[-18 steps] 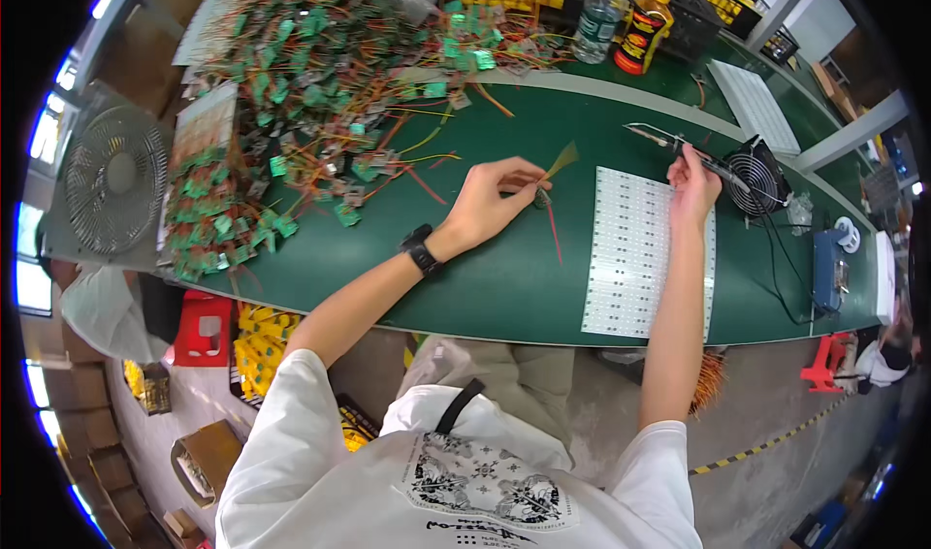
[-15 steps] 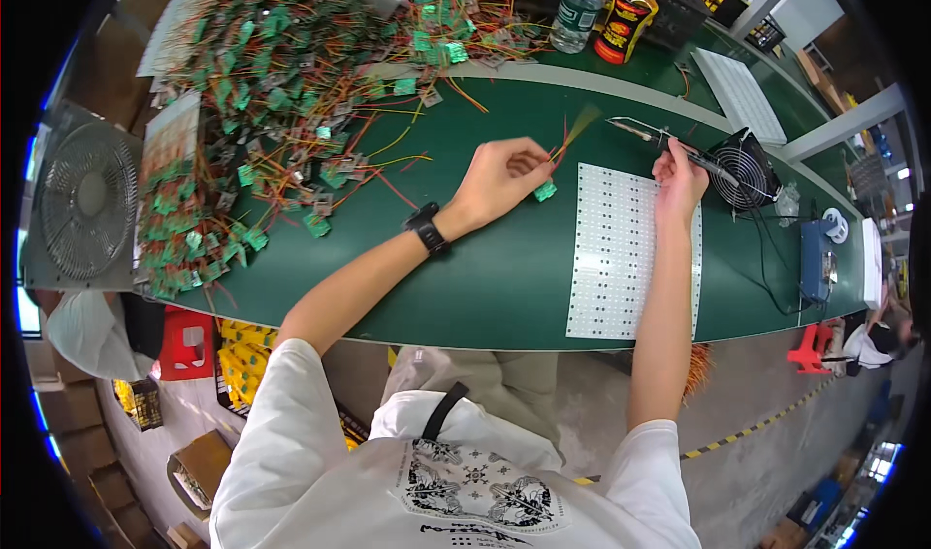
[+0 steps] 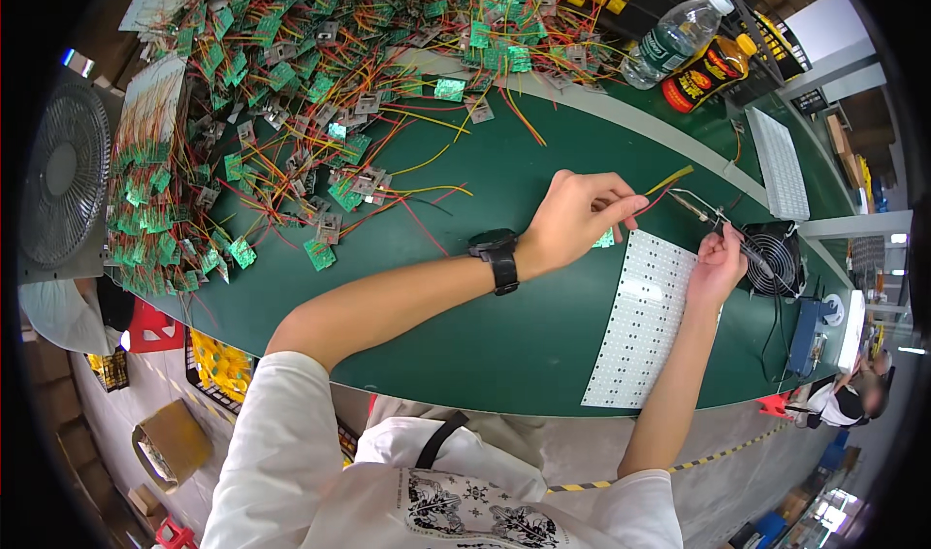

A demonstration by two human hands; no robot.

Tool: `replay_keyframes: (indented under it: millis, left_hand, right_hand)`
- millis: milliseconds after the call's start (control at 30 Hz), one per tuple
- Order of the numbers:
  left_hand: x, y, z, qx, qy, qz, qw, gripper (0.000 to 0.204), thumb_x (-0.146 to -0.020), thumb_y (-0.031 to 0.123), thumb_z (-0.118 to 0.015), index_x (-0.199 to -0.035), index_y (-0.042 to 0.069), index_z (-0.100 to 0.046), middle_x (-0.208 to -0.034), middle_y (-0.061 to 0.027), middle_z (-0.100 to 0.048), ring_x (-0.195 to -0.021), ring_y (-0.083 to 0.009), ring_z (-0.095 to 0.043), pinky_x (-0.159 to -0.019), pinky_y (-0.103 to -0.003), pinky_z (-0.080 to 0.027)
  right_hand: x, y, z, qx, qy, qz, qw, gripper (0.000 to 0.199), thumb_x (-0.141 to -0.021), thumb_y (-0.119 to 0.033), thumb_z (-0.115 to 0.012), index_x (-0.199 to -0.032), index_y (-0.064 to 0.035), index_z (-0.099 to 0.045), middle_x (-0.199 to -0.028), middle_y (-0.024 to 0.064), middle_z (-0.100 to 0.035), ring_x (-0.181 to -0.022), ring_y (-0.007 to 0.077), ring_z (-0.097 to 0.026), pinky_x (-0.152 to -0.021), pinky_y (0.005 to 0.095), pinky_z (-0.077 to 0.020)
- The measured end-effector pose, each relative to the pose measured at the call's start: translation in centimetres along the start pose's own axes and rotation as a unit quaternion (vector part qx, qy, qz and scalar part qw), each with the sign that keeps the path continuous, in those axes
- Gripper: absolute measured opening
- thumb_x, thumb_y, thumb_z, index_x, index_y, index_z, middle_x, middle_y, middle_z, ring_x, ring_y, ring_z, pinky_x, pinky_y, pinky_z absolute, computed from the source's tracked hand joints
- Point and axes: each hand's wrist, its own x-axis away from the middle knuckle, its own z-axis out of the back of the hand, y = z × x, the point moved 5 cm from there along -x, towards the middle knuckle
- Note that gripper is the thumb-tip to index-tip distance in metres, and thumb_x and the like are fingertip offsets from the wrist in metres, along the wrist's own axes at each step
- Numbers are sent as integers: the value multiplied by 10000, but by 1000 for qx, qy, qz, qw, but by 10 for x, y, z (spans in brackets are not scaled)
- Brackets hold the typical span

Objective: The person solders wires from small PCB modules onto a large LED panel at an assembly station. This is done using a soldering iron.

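Pinched between the thumb and fingers of my left hand (image 3: 577,217) are red and yellow wires (image 3: 669,181). A small green circuit board (image 3: 604,240) shows just under those fingers, partly hidden. My right hand (image 3: 716,270) is closed around a soldering iron (image 3: 734,242), its front end pointing up and left at the wires. A thin bent metal piece at the iron's front comes close to the red wire; whether they touch I cannot tell. Below and between the hands lies a white sheet with rows of dark dots (image 3: 635,321), partly covered by my right forearm.
A big heap of wired green boards (image 3: 320,93) covers the table's left and back. A small black fan (image 3: 773,261), a blue box-shaped unit (image 3: 806,338) and a white spool (image 3: 832,309) stand at right. Two bottles (image 3: 676,43) (image 3: 706,76) and a white keyboard (image 3: 777,166) are behind.
The view has shifted, so the table appears further right and lower. My left hand has turned the wires from upward to rightward, and the iron's front now sits beside them.
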Motion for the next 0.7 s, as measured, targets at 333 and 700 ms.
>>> replay_keyframes:
  millis: [333,700]
  left_hand:
    - [4,13,-11,-238,110,-234,936,96,-888,59,-597,-953,-10,-613,-781,-112,-658,-725,-261,-664,-639,-344,-524]
    - [23,15,-34,-439,26,-387,810,90,-844,120,-639,-863,63,-572,-722,-46,-609,-669,-229,-626,-593,-352,-492]
  right_hand:
    - [5,-10,7,-24,-44,76,996,120,-866,-90,-635,-899,11,-581,-643,50,-540,-570,135,-521,-506,253,-381]
    - [-2,-18,14,87,-46,64,993,109,-887,-117,-632,-885,-24,-576,-720,47,-597,-607,138,-565,-572,270,-427]
